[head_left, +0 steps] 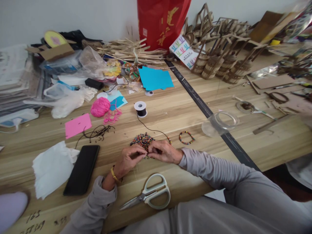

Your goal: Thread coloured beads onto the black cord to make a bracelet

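My left hand point(129, 158) and my right hand point(163, 151) meet fingertip to fingertip at the front edge of a pile of small multicoloured beads point(142, 139). Both hands are pinched; what lies between the fingertips is too small to name. A black cord point(152, 129) runs from a white-rimmed spool point(140, 109) to several beads point(169, 140) just behind my right hand. To the right of that hand lies a ring of coloured beads point(187, 137). Scissors point(149, 194) with pale handles rest on the table below the hands.
A black phone point(82, 170), white tissue point(52, 169), black cord pieces point(97, 132) and pink yarn point(100, 107) lie left. Behind are blue sheets point(156, 78), wood sticks and a red bag point(162, 24). Clear plastic point(220, 123) and small wooden baskets point(212, 66) stand right.
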The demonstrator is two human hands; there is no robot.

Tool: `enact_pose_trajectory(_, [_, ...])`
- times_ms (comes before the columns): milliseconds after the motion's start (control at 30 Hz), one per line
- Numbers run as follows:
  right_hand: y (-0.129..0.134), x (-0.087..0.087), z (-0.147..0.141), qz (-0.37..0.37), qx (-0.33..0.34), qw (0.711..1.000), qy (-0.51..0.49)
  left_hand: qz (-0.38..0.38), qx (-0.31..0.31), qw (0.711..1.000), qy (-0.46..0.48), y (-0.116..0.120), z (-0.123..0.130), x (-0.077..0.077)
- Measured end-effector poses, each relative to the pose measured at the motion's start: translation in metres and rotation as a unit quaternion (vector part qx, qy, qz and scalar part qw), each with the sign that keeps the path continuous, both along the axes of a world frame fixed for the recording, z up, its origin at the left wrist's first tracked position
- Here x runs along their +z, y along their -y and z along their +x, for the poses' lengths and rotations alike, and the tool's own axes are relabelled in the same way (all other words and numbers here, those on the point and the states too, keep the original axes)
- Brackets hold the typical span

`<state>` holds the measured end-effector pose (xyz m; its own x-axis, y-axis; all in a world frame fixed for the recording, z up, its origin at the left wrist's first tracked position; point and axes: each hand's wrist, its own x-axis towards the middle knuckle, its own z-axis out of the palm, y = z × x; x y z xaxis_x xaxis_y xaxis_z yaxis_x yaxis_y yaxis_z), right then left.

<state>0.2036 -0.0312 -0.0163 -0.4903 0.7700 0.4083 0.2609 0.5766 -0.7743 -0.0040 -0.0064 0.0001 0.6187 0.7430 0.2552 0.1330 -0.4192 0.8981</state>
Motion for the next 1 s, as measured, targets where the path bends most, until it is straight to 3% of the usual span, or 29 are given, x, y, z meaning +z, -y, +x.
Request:
enact_pose_trajectory(533, [-0.0002,-0.0005,-0.0002,0.021,0.003,1.000,-0.002,-0.051,0.016,0.998,-0.033,0.0031,-0.0020,-0.0031])
enact_pose_trajectory(1000, [-0.0014,-0.0017,0.0013,0.020,0.019,1.000,0.004,-0.019,0.003,1.000,0.015,0.0004,0.0015,-0.0040])
